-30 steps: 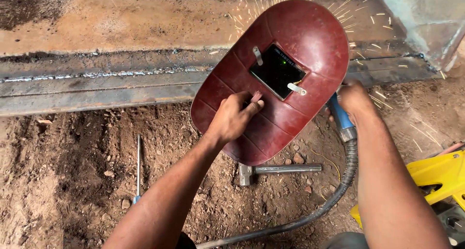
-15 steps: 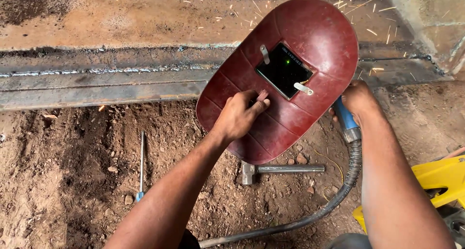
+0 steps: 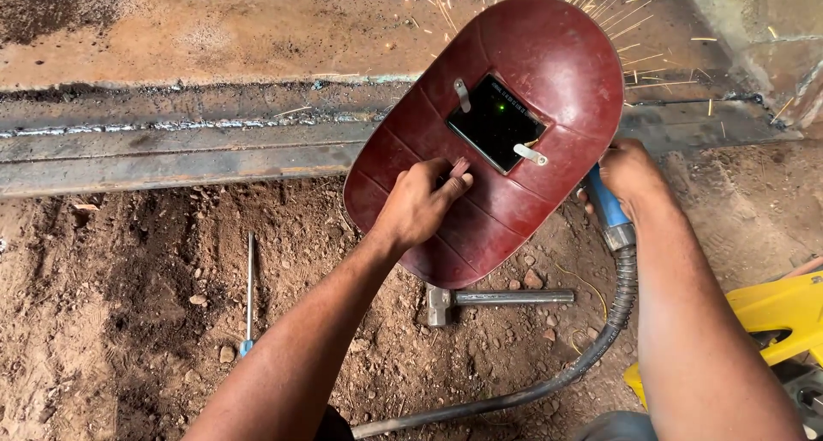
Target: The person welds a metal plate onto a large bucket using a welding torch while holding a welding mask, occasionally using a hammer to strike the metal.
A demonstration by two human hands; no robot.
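Sparks fly as the left hand (image 3: 420, 205) grips a red welding shield (image 3: 514, 132), right hand (image 3: 630, 175) clamped on the electrode holder (image 3: 610, 211), the steel beam's (image 3: 171, 150) seam (image 3: 171, 126) partly welded.

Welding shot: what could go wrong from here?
Sparks fly past the shield while both forearms are bare, so burns are possible. The left hand holds the shield alone; a slip would likely expose the eyes. The cable and hammer on the dirt could snag.
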